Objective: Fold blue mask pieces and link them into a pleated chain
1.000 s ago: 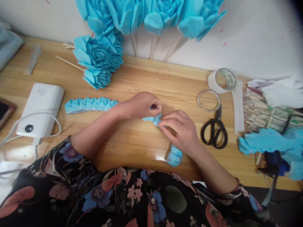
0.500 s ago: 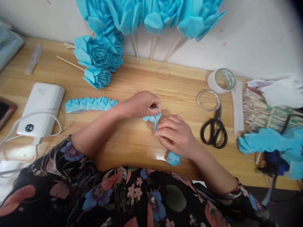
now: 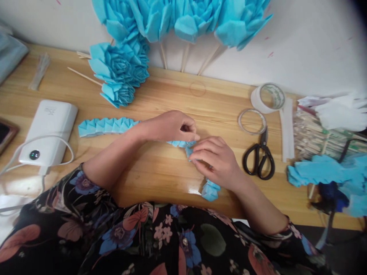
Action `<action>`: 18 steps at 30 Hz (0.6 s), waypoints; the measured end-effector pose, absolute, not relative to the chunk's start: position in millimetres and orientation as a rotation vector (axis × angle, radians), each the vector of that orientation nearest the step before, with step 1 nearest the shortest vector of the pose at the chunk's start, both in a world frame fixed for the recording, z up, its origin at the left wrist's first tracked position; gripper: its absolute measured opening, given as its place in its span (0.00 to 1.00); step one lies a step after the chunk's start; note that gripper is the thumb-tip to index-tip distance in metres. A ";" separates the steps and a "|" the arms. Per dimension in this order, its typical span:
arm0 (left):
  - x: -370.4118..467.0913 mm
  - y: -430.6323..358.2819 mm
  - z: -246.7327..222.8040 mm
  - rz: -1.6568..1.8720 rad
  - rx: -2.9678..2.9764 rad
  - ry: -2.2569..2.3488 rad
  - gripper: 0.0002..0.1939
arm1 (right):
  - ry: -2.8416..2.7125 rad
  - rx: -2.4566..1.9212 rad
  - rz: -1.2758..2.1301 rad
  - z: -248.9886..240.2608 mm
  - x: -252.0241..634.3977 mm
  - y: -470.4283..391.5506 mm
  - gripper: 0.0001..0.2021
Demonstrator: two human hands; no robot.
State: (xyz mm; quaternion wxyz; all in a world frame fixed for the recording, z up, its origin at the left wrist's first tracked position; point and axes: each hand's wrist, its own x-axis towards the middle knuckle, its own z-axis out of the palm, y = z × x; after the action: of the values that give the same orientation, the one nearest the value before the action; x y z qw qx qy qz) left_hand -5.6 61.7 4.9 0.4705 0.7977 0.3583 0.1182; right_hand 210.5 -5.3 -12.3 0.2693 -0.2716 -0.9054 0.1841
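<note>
A pleated light-blue paper strip (image 3: 106, 126) lies across the wooden table, passing under my left wrist. My left hand (image 3: 174, 126) is closed, its thumb and fingertips pinched on the strip's upper edge. Just to the right, my right hand (image 3: 215, 159) pinches the same strip where it bends down toward me. Below my right palm the strip's folded end (image 3: 210, 190) shows on the table. The part of the strip between the two hands is small and partly covered by fingers.
Blue paper roses (image 3: 119, 67) on sticks stand at the back. Black scissors (image 3: 259, 156) and tape rolls (image 3: 268, 97) lie to the right, beside white strips (image 3: 287, 131) and more blue paper (image 3: 321, 170). A white power bank (image 3: 48, 131) with a cable sits left.
My left fingertips have shifted slightly right and down, and my right hand has turned a little. The strip between them is bent differently, with more of its lower end showing.
</note>
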 end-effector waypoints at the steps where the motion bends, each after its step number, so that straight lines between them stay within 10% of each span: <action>1: -4.5 60.6 4.3 0.298 1.947 0.880 0.10 | -2.442 -0.731 0.483 -12.4 210.4 -5.4 0.07; 18: 17.9 41.2 2.2 0.319 2.112 1.075 0.22 | -2.530 -0.733 0.287 -8.5 205.8 -11.8 0.05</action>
State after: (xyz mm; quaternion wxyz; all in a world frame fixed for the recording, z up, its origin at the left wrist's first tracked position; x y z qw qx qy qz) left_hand 17.9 41.2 2.2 0.3667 0.8217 0.4183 0.1240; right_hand 205.8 -11.8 -8.5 0.2435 -0.2683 -0.9261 0.1050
